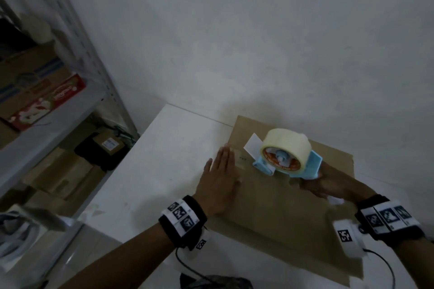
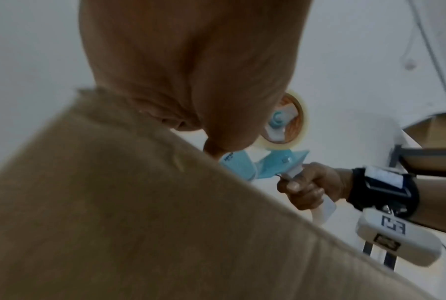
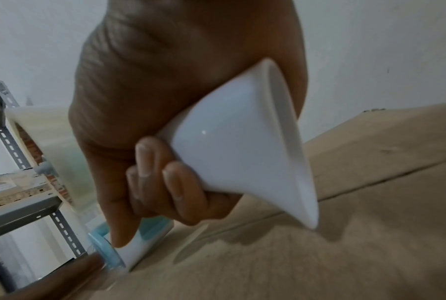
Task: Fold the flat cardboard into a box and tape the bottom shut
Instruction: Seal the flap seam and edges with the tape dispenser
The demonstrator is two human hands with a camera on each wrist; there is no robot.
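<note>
The right hand (image 1: pixel 325 184) grips the dispenser's (image 1: pixel 287 159) smooth white handle; its label is unreadable. Beside it, the left hand (image 1: pixel 220 178) presses flat, fingers straight, on matte brown cardboard (image 1: pixel 281 213).

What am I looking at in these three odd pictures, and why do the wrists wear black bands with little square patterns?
No machine here: a person works with bare hands, filmed by three cameras. The wide picture comes from a camera on the head; the other two come from cameras strapped to each wrist, looking along the hand. Brown cardboard lies on a white table. The left hand presses flat on the cardboard's edge. The right hand grips the white handle of a blue tape dispenser carrying a roll of clear tape, set against the cardboard. The patterned bands sit by the wrist cameras; their purpose does not show. A metal shelf with boxes stands to the left.
</note>
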